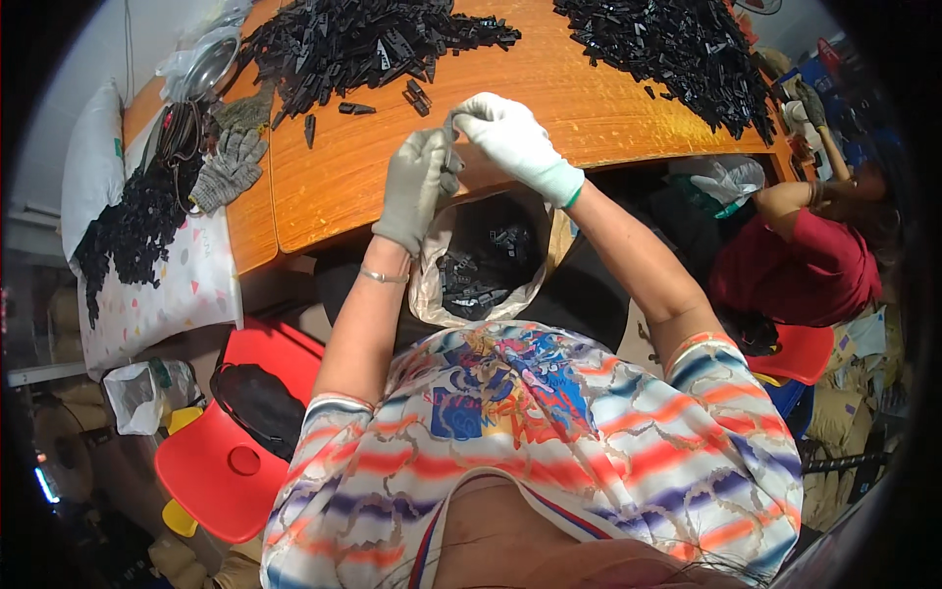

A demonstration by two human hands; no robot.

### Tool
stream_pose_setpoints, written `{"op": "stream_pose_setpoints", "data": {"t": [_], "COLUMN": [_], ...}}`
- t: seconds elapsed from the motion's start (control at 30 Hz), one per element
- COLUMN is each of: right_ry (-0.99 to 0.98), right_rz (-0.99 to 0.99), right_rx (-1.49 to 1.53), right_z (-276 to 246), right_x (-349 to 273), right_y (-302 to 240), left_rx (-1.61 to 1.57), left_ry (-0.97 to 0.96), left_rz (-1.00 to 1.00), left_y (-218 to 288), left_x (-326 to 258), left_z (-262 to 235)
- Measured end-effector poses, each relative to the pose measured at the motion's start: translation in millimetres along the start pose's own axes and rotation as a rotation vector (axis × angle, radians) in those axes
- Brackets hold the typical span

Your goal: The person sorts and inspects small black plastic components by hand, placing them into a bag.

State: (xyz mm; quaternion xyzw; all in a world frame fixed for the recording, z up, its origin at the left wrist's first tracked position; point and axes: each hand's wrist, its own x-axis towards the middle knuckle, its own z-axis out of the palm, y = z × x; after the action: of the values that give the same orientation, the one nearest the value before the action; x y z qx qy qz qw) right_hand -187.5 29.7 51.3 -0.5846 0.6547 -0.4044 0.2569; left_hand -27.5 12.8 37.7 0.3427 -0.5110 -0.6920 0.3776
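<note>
My left hand [410, 187], in a grey glove, is closed with its fingertips pinched together over the table's near edge. My right hand [512, 144], in a white glove with a green cuff, meets it with a curled pinch. Between the fingertips is a small dark piece [451, 130], mostly covered by the gloves, so its exact shape is hidden. Below both hands, a pale open bag [432, 302] holds many small black plastic pieces [475, 273]. Beyond them a heap of black plastic clips [358, 44] spreads over the orange wooden table [353, 187], with a few strays in front.
A second black heap [677, 64] lies at the table's far right. On the left are grey knitted gloves [232, 167] and a strewn black pile [137, 221]. A red chair [231, 456] stands at lower left. Another person in a maroon shirt [805, 260] sits at right.
</note>
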Motion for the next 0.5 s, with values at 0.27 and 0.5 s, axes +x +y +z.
{"op": "stream_pose_setpoints", "data": {"t": [0.27,0.5], "right_ry": [-0.22,-0.301], "right_rz": [0.031,0.095], "right_rx": [0.545,0.691], "right_z": [-18.4,8.0], "right_x": [-14.3,-24.7], "right_y": [-2.1,12.2], "left_rx": [-0.195,-0.291], "left_ry": [0.031,-0.126], "left_rz": [-0.103,-0.125], "left_y": [-14.9,-33.3], "left_x": [-10.8,-24.3], "left_z": [-7.4,-4.2]}}
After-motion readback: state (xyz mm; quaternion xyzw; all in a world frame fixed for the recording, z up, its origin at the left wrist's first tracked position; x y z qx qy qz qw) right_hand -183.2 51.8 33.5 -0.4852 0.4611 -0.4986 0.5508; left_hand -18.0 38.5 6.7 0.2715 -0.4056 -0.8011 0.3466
